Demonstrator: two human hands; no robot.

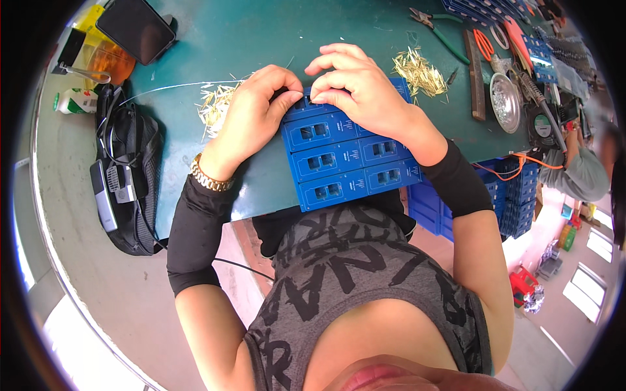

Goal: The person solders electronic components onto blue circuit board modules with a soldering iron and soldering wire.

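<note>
A blue circuit board panel (326, 163), with paired rectangular cut-outs in rows, lies at the table's near edge in front of me. Over its far left part, my left hand (261, 107) bends thumb and forefinger together against the board. My right hand (365, 91) reaches across the panel, thumb and forefinger closed near the left fingertips while its other fingers are lifted. Whatever the two pinches hold is too small to make out. One loose pile of thin, pale yellow metal-like slivers (214, 111) is beside my left wrist; another pile (420, 73) is beyond the panel's right corner.
Green-handled pliers (448, 42), orange-handled scissors (482, 45), a dark bar (475, 78) and a metal dish (505, 104) lie right. A black bag (134, 202) and dark screen (135, 29) occupy the left. Stacked blue boards (518, 202) and another person's arm (583, 173) are lower right.
</note>
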